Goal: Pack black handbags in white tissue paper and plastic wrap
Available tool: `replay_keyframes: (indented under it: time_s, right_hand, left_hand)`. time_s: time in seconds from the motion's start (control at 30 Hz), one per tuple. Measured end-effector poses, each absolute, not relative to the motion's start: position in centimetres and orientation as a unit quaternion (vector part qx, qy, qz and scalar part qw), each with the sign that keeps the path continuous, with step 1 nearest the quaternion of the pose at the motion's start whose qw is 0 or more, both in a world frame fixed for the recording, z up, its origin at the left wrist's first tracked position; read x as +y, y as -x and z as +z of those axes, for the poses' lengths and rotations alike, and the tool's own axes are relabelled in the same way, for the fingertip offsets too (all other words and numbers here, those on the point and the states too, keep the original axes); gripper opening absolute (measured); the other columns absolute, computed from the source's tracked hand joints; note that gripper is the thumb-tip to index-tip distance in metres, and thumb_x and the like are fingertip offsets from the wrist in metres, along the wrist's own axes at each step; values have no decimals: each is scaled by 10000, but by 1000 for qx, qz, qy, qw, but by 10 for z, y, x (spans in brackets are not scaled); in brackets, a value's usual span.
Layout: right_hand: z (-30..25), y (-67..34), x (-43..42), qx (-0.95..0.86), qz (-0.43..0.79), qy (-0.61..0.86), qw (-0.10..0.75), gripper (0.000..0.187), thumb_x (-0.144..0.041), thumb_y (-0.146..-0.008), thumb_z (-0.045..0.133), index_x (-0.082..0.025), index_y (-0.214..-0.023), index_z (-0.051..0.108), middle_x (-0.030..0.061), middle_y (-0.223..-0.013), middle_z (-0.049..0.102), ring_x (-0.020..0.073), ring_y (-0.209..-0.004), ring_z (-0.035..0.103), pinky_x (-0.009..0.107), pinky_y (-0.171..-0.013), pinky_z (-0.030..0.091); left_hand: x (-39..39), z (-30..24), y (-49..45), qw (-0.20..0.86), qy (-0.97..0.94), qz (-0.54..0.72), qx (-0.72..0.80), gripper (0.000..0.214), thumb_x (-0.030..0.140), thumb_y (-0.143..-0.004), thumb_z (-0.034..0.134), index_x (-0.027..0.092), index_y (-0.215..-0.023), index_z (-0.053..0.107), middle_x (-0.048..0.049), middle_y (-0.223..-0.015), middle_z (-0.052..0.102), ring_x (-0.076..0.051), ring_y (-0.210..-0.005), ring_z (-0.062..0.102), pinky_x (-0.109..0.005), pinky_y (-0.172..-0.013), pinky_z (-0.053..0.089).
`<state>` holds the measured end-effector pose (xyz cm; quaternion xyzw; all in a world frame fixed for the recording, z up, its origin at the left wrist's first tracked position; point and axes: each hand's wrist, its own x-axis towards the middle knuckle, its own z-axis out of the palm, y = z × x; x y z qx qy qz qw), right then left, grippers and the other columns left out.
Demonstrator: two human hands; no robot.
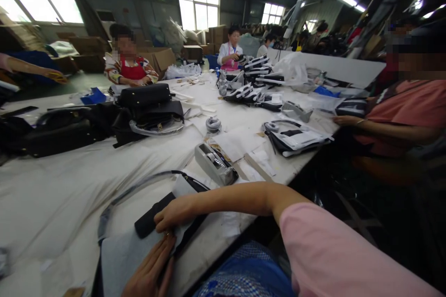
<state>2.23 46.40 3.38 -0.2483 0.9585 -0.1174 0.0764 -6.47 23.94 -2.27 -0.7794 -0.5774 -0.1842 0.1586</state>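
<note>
My right hand (pixel 174 216) reaches in from the right on a pink-sleeved arm. Its fingers are curled over a flat black strap piece (pixel 148 222) at the near table edge. Just below it, my left hand (pixel 153 269) lies flat with fingers stretched out on a grey paper-wrapped bag (pixel 118 255). A long plastic-wrapped handle (pixel 139 185) arcs up from that bag across the white table (pixel 69 185).
A grey tape dispenser (pixel 216 163) stands just beyond my right hand, with a tape roll (pixel 213 124) farther back. Black handbags (pixel 149 102) lie at the left and wrapped bags (pixel 296 137) at the right. A co-worker's hand (pixel 344 120) rests on the right edge; other people sit at the far side.
</note>
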Motion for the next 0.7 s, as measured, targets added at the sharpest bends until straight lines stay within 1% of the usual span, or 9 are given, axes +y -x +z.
replay_keyframes:
  time_s: [0.2, 0.33, 0.43, 0.5, 0.6, 0.7]
  right_hand:
    - [36, -15, 458, 950, -41, 298, 85, 184, -102, -981, 485, -170, -1126, 575, 102, -1094, 568, 234, -907, 607, 310, -700, 430]
    - [46, -13, 457, 938, -17, 328, 112, 156, -140, -1003, 479, -190, -1102, 589, 95, -1080, 582, 231, -879, 611, 308, -654, 423]
    - [52, -11, 461, 930, -8, 348, 115, 108, -169, -1001, 520, -219, -1058, 596, 70, -1060, 587, 222, -875, 608, 296, -632, 415]
    - [53, -11, 464, 927, -8, 360, 107, 78, -190, -997, 548, -228, -1046, 594, 55, -1038, 588, 213, -875, 603, 289, -645, 416]
    - [50, -12, 466, 923, -1, 374, 88, 55, -228, -1003, 553, -216, -1040, 591, 51, -1008, 591, 205, -847, 598, 290, -656, 415]
    - [45, -14, 460, 924, -2, 370, 98, 82, -220, -983, 571, -188, -1051, 601, 60, -991, 607, 203, -826, 601, 287, -604, 394]
  left_hand:
    - [237, -18, 63, 143, 776, -175, -589, 539, 368, -973, 480, 173, -1470, 407, -64, -1348, 620, -226, -1200, 622, -350, -950, 577]
    - [236, -9, 57, 125, 764, -174, -609, 490, 353, -971, 487, 177, -1427, 461, -73, -1332, 631, -227, -1204, 619, -360, -962, 572]
    - [236, -3, 54, 125, 760, -168, -615, 463, 347, -963, 508, 178, -1394, 497, -79, -1315, 643, -218, -1201, 620, -329, -975, 557]
    - [236, 0, 53, 133, 759, -164, -616, 453, 346, -957, 523, 185, -1380, 512, -70, -1299, 654, -204, -1187, 629, -297, -978, 547]
    - [237, 2, 52, 151, 758, -159, -614, 436, 346, -952, 533, 184, -1357, 535, -67, -1272, 671, -191, -1162, 643, -256, -972, 536]
    - [238, 5, 53, 168, 757, -158, -611, 423, 332, -949, 534, 170, -1340, 551, -82, -1257, 678, -192, -1141, 654, -238, -970, 527]
